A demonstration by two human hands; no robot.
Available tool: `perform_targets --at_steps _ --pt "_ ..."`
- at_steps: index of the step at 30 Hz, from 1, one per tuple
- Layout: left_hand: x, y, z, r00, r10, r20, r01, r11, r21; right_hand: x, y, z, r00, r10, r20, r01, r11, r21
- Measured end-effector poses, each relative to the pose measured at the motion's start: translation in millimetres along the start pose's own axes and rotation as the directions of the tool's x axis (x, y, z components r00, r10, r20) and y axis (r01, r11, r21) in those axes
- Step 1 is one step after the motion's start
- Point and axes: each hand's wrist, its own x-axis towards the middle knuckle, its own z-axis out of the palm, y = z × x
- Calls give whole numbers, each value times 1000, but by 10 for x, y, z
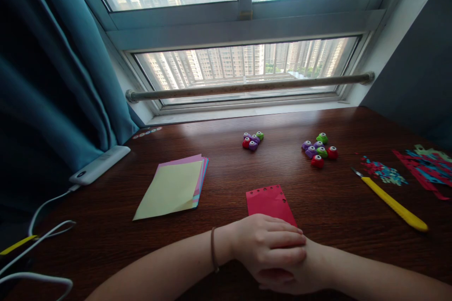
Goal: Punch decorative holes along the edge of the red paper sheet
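- Landmark: red paper, a punched sheet lying flat on the wooden desk, holes along its far edge; long axis runs away from the person twd the window, tilted slightly to their left.
- Both hands sit at the red paper's near edge. Left hand lies palm-down on top of the right hand, fingers pointing right; they cover the sheet's near right corner.
- Left hand is the nearer one to the paper: its knuckles touch or overlap the near edge. Right hand is mostly hidden beneath it, only the wrist side & a bit of palm show.
- Grip: left fingers lie flat & together, resting, not pinching anything. Right hand – can't tell whether it's curled or flat, or holds anything; prob. just folded under.
- Forearms come in from both lower corners & cross low over the desk; a thin band on the left wrist.
- Left of the red paper, apart: stack of colored sheets, yellow on top.
- Beyond the red paper: small cluster of punches; beyond & right: bigger cluster of punches.
- Right of the red paper, well apart: yellow craft knife, blade end pointing back twd the paper; past it, paper scraps & cut strips.
- Far left of the red paper: white power bank w/ cables by the teal curtain.
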Motion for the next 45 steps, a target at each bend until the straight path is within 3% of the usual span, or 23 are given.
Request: perform_targets --at_steps 11,19,24,29,35,42,45 --pt "5 -4 -4 1000 3 -7 -3 1000 -5 6 41 103 992 -67 -105 70 997 23" --pt "13 -5 -6 1000 9 -12 -9 1000 -9 11 40 -80 999 12 38 -12 1000 -7" --pt "14 -3 -6 1000 15 -3 -15 1000 -14 61 -31 -188 980 72 186 -60 996 -71" --pt "7 -3 -3 1000 7 -4 -7 1000 -12 75 -40 -215 978 58 198 -41 995 -90" --pt "-8 -4 9 1000 -1 20 1 1000 6 -36 59 -134 995 -5 100 13 997 -81" --pt "-6 -9 17 1000 -5 13 4 1000 4 -106 198 62 983 -146 -110 144 989 -28" --pt "4 -4 11 1000 -5 6 5 1000 1 -70 188 77 981 -154 -115 157 987 21"
